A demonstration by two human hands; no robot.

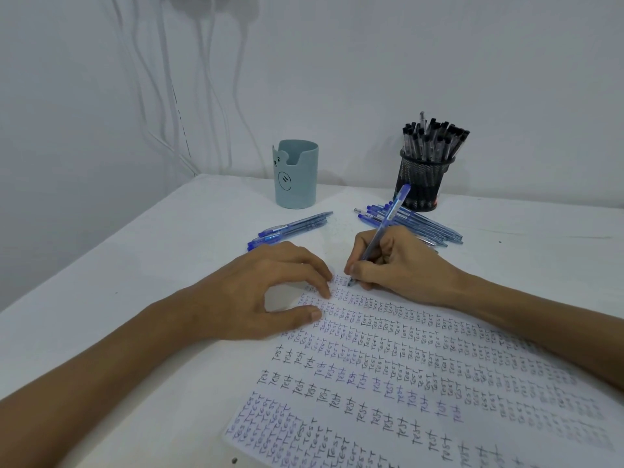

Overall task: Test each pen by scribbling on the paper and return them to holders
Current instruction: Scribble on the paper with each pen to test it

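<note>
Between right fingers [357, 267], blue pen [386, 221]

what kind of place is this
Likely a study desk against a white wall: a mesh holder full of black pens, a teal holder, and paper covered in test scribbles.

Beyond your left hand [256, 292] a few blue pens [290, 228] lie before the teal holder [296, 173]. Beyond your right hand [395, 261] a bigger pile [422, 226] crowds the full mesh holder [422, 184]; bare bench [341, 224] runs between the two piles.
</note>
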